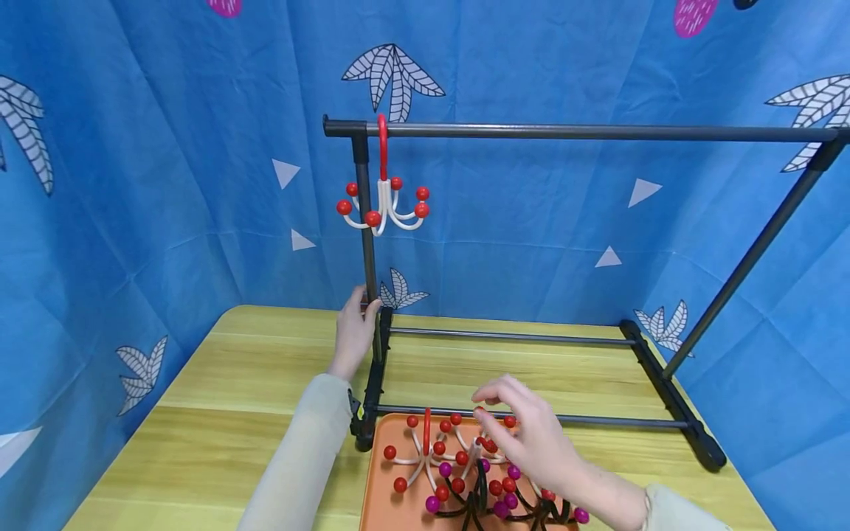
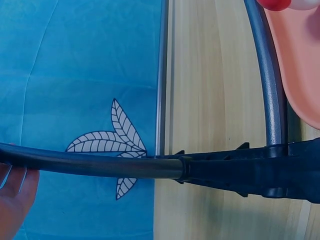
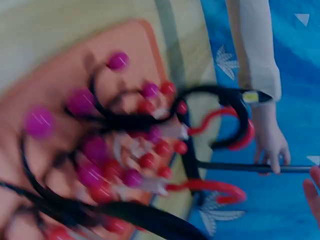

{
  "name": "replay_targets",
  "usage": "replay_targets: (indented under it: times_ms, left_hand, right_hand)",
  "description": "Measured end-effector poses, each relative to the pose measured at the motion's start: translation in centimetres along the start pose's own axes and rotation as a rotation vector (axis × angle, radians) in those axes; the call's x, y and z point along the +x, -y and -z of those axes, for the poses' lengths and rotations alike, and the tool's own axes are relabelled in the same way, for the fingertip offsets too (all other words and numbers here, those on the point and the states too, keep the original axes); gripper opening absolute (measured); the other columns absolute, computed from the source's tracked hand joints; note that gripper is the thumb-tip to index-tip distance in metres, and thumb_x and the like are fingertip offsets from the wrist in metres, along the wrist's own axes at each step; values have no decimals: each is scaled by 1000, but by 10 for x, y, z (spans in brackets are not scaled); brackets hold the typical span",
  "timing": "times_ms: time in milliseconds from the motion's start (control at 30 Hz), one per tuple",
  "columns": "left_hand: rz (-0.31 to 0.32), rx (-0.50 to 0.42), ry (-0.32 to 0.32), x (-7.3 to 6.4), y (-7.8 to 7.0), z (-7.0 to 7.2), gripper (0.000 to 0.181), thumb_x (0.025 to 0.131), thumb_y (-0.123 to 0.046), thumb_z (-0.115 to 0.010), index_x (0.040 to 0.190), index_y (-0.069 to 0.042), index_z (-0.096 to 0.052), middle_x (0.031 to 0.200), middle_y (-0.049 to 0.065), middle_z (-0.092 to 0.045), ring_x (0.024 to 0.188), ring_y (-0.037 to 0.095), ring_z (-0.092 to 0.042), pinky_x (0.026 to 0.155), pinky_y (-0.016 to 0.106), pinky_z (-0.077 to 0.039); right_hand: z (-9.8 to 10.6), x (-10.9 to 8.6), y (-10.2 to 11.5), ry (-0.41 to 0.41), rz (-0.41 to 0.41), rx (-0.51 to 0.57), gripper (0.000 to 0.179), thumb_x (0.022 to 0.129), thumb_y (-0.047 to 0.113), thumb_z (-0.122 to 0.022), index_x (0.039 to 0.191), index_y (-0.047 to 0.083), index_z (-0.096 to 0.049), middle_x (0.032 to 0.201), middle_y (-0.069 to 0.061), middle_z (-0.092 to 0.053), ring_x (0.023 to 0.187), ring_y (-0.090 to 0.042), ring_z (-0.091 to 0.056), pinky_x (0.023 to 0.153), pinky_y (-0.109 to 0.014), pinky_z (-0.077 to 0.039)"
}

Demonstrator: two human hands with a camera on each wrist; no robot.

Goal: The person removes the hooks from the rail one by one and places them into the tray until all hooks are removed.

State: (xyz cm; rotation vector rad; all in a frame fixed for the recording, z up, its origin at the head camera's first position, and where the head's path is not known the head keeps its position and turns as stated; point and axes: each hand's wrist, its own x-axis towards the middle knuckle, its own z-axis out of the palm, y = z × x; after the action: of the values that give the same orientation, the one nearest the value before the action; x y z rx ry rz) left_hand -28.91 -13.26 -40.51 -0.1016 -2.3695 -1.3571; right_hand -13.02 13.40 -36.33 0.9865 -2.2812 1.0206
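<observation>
My left hand [image 1: 354,332] grips the left upright post [image 1: 370,265] of a dark metal rack, low down, with its fingers behind the post. From the rack's top bar [image 1: 564,133] hangs a white multi-arm hook [image 1: 384,195] with red ball tips and a red hook end. Over an orange tray [image 1: 377,487], my right hand [image 1: 531,442] hovers with loosely bent fingers and holds nothing. In the tray lie several such hooks, white ones [image 1: 425,457] with red balls and black ones [image 3: 130,122] with purple balls, overlapping one another.
The rack's feet [image 1: 671,398] and lower crossbars [image 1: 511,337] stand on a wood-grain table [image 1: 219,413]. A blue patterned cloth [image 1: 518,243] hangs behind and at both sides. The tray sits against the front crossbar, near the left foot.
</observation>
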Motion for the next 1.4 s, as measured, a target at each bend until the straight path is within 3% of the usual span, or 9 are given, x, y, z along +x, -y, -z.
replay_targets:
  times_ms: [267, 567, 900, 1100, 1267, 1400]
  left_hand:
    - [16, 1, 6, 0, 1, 0, 36, 95, -30, -45, 126, -11, -46, 108, 12, -56, 100, 28, -56, 75, 43, -49]
    - [2, 7, 11, 0, -1, 1, 41, 94, -36, -43, 126, -10, -45, 108, 12, -56, 100, 28, -55, 74, 42, -49]
    - [-12, 12, -13, -1, 0, -1, 31, 95, -23, -48, 123, -9, -47, 107, 13, -57, 98, 28, -56, 72, 43, -48]
    - [-4, 2, -9, -2, 0, 0, 37, 95, -31, -45, 125, -10, -46, 108, 13, -58, 99, 28, -56, 70, 42, -48]
    - [-1, 4, 8, -2, -1, 0, 42, 94, -38, -43, 126, -11, -45, 110, 12, -57, 99, 27, -56, 69, 41, -48]
    - [-3, 9, 5, -2, 0, -1, 40, 94, -37, -43, 124, -11, -46, 108, 11, -57, 96, 26, -57, 67, 39, -48]
  right_hand:
    - [5, 58, -22, -9, 178, -89, 7, 83, 6, -64, 88, 12, -61, 82, 5, -60, 73, -4, -56, 64, -20, -50]
    - [11, 113, -17, -17, 214, -177, 4, 84, 12, -64, 88, 11, -61, 83, 3, -59, 73, -6, -56, 64, -23, -50]
    - [16, 161, -3, -66, 258, -219, 11, 84, 14, -65, 92, 7, -61, 86, -3, -60, 78, -12, -58, 69, -25, -50]
    - [15, 190, 9, -93, 176, -149, 18, 85, 14, -64, 99, 4, -62, 94, -6, -63, 84, -14, -60, 77, -26, -51]
    - [14, 212, 17, -134, -15, 12, 21, 87, 16, -62, 106, 5, -62, 100, -6, -63, 87, -12, -61, 80, -24, -50]
    - [13, 225, 19, -155, -135, 82, 26, 88, 20, -61, 112, 8, -60, 109, -4, -61, 97, -12, -59, 85, -22, -48]
